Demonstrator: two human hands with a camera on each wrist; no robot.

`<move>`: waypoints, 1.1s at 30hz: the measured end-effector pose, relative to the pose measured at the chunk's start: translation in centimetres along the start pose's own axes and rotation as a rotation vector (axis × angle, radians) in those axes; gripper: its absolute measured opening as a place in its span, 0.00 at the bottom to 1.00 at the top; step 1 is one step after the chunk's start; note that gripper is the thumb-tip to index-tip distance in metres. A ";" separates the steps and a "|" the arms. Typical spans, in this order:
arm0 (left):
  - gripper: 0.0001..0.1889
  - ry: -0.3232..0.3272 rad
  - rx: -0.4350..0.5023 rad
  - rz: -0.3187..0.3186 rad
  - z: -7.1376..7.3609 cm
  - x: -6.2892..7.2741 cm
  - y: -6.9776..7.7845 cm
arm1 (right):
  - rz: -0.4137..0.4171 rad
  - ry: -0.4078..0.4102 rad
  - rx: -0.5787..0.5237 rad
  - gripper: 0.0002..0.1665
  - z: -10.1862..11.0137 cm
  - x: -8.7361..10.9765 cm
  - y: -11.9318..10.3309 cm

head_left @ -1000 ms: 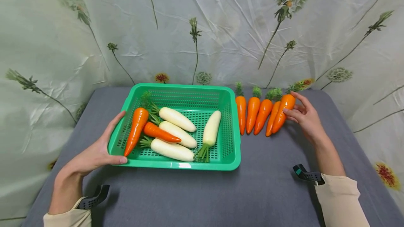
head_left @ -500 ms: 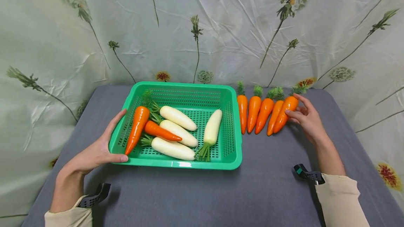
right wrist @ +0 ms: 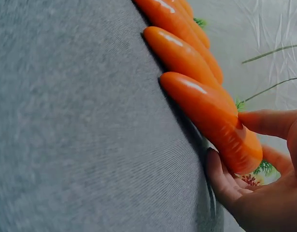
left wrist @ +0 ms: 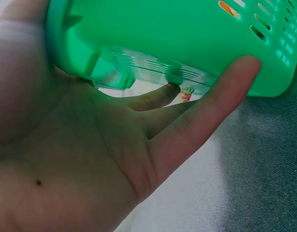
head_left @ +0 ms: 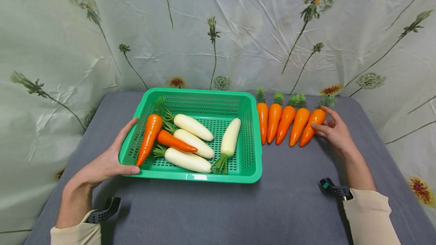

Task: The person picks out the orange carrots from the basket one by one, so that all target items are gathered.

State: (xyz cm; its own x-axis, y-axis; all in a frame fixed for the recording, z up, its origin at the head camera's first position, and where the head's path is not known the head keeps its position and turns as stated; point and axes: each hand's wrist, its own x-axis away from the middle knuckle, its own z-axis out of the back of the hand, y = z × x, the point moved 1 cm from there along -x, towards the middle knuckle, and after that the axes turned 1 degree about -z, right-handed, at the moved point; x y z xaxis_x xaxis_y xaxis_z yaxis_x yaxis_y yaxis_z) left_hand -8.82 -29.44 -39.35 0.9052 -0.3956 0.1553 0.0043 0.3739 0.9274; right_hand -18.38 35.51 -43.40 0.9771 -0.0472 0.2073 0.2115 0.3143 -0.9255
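My left hand holds the near-left corner of a green plastic basket, its thumb at the front rim and its fingers along the side. In the left wrist view several fingers press the basket wall. Two carrots and several white radishes with green tops lie inside the basket. To its right, several carrots lie in a row, leafy ends away from me. My right hand pinches the rightmost carrot near its thick end; the right wrist view shows thumb and fingers around this carrot.
A grey cloth covers the table. Behind it and at both sides hangs a pale curtain printed with dandelions. The carrot row begins right beside the basket's right wall.
My right hand has shifted the rightmost carrot to the right and laid it down, apart from its neighbour, which it overlapped before. The left hand stays on the basket.
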 end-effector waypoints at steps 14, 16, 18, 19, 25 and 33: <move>0.66 -0.002 -0.008 -0.020 0.1 -0.2 0.1 | -0.019 -0.016 0.233 0.61 0.3 0.0 -0.8; 0.66 -0.003 -0.009 -0.020 0.1 -0.2 0.1 | -0.021 -0.022 0.251 0.61 0.3 0.1 -1.0; 0.66 -0.004 -0.009 -0.023 0.1 -0.2 0.1 | -0.029 -0.022 0.265 0.61 0.4 0.2 -1.0; 0.66 -0.004 -0.008 -0.024 0.1 -0.2 0.1 | -0.034 -0.017 0.269 0.61 0.4 0.2 -1.0; 0.66 -0.005 -0.004 -0.025 0.0 -0.2 0.1 | -0.046 0.052 0.305 0.58 0.7 0.3 -1.2; 0.66 0.003 -0.009 -0.010 0.1 0.2 -0.1 | -0.003 0.132 0.311 0.50 0.2 0.4 -1.3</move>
State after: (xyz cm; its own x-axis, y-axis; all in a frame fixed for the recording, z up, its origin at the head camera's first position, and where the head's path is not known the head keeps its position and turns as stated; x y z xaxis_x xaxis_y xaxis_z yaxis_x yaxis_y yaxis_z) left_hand -8.70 -29.69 -39.40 0.9065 -0.3966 0.1446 0.0172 0.3770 0.9260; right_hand -18.22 35.30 -42.06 0.9752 -0.1648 0.1480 0.2176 0.5876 -0.7793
